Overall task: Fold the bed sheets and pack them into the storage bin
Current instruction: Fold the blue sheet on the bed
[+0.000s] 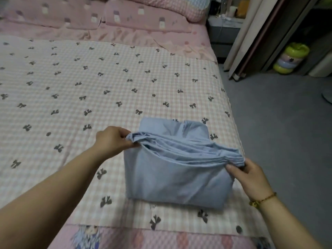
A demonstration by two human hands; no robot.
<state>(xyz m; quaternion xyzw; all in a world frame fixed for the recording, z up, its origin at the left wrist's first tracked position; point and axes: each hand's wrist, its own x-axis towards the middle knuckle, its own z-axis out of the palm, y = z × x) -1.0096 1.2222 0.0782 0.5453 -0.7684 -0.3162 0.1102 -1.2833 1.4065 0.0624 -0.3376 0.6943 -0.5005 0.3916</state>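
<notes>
Bedroom; bed covered by a pink-and-white checked quilt with dark bow prints [71, 83], filling most of the frame. Pink printed pillows [140, 17] lie along the top edge; their motifs are too blurred to read as writing. A cartoon-figure print [86, 236] shows on the pink fabric at the bottom edge. Grey floor [287, 141] at right, with a stacked green, blue and pink ring toy [291, 58] in the upper right.

Pale blue folded cotton bed sheet [176, 178] lies on the quilt, lower centre-right, close to the bed's right edge. Its closed fold faces the bottom of the frame; the loose layered edges face up-frame. That gathered edge, the bundle's long line, runs diagonally from centre-left down to the right.

Left hand [113, 141]: fingers clenched on the bunched left end of the layers, thumb pinching.

Right hand [251, 177], beaded bracelet [264, 199] on the wrist: fingers curled round the bunched right end, at the bed's edge.
</notes>
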